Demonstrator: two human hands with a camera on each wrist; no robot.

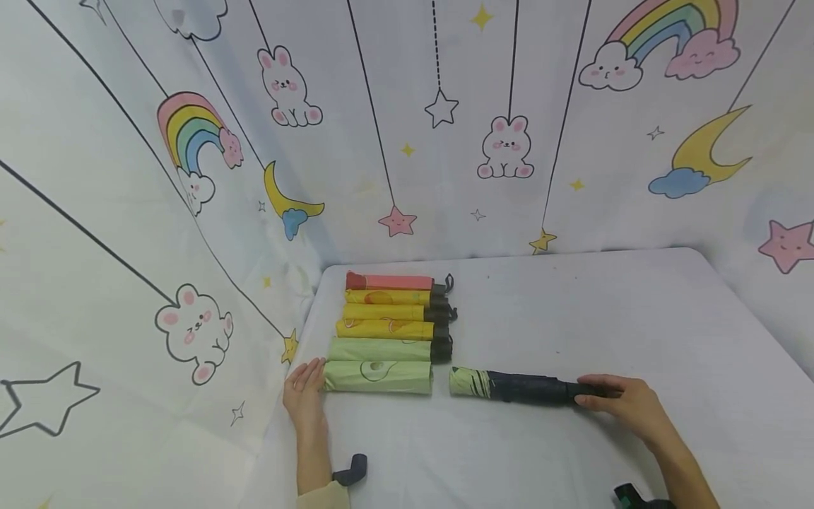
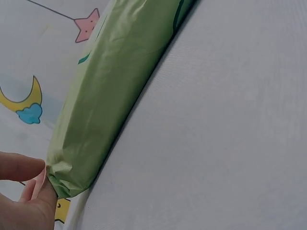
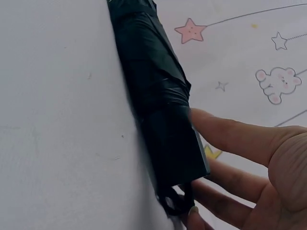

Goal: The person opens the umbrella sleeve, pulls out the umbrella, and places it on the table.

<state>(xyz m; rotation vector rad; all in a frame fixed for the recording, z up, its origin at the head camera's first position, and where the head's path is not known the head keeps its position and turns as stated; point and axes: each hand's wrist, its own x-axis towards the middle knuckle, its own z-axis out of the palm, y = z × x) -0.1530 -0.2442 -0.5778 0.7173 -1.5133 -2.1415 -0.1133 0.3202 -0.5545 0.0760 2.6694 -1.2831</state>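
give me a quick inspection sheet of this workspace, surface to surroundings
Surface: white-covered table, items along its left half and toward the middle.
Job's things: from far to near, one pink umbrella, three yellow umbrellas, one green umbrella, then a green sleeve showing no handle; a dark umbrella with a green-striped end lies to its right, a gap between.
Clutter: nothing seen.
Left hand: pinches the green sleeve's left end.
Right hand: grips the dark umbrella's handle.
Cables: nothing seen.
Surroundings: white backdrop printed with rabbits, rainbows, moons and stars.
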